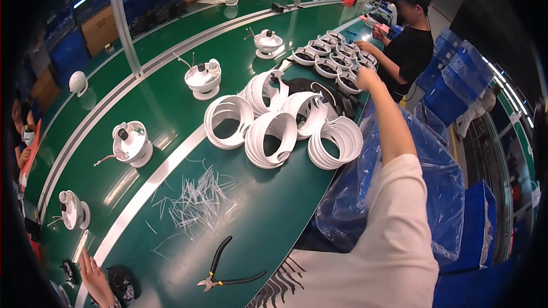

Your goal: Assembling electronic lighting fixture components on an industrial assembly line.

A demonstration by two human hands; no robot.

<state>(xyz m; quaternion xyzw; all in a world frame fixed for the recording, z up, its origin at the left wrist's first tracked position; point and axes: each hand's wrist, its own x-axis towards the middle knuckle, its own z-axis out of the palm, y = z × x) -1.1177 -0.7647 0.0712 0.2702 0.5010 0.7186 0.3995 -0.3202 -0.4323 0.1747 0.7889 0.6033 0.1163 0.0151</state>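
My right arm stretches far forward. My right hand [369, 78] is at the near edge of a group of white round bowls [327, 68] holding black parts. Its fingers look curled at the nearest bowl's rim; what they grip is hidden. At the lower left, my left hand [96, 280] has its fingers stretched out, with nothing seen in it. A round black part [123, 284] lies just right of it. Diagonal cutters [216, 271] with black handles lie spread on the table, below a heap of thin white strips [197, 201].
Stacked white rings [335, 142] stand mid-table. White dome units [132, 145] with loose wires line the green conveyor [165, 102]. A co-worker in black [414, 40] handles things past the bowls. Blue plastic-lined bins [445, 188] flank the table's right edge.
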